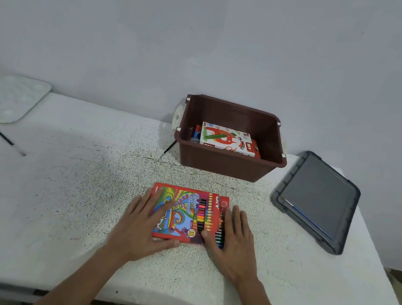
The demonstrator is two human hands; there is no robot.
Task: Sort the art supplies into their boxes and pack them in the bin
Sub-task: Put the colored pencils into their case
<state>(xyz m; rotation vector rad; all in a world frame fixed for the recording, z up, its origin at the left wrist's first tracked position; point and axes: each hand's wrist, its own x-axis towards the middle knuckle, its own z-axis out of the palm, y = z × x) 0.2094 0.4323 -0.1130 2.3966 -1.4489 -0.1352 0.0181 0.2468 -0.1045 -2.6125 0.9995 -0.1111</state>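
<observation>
Right up close, two bare forearms reach in from the bottom edge, and both hands are down flat on the red cardboard box of colour pencils [185, 213], which lies face up on the white speckled table [69, 197]. The left hand [146, 225] covers the box's left side, fingers straight and spread, thumb lying along the near edge. The right hand [234, 236] sits over the box's right edge, fingers straight and pointing away, thumb resting on the lid next to the printed row of pencils. Neither hand curls round the box; both press on it with open palms, so it sits squarely between them.

Moving further out, the brown plastic bin [229, 164] stands open beyond the pencil box, well apart from it. Inside lies a white-and-red oil pastels box [225, 140], with a small blue item [196, 134] tucked against its left side; what it is I cannot tell. A thin black paintbrush [167, 151] lies just beside the bin's left wall. To the right rests the grey plastic lid [319, 197], a slim blue-handled stick [307, 219] lying across it. Far left, a second black brush [3, 137] lies near a white paint palette [5, 97] at the table's back corner.
</observation>
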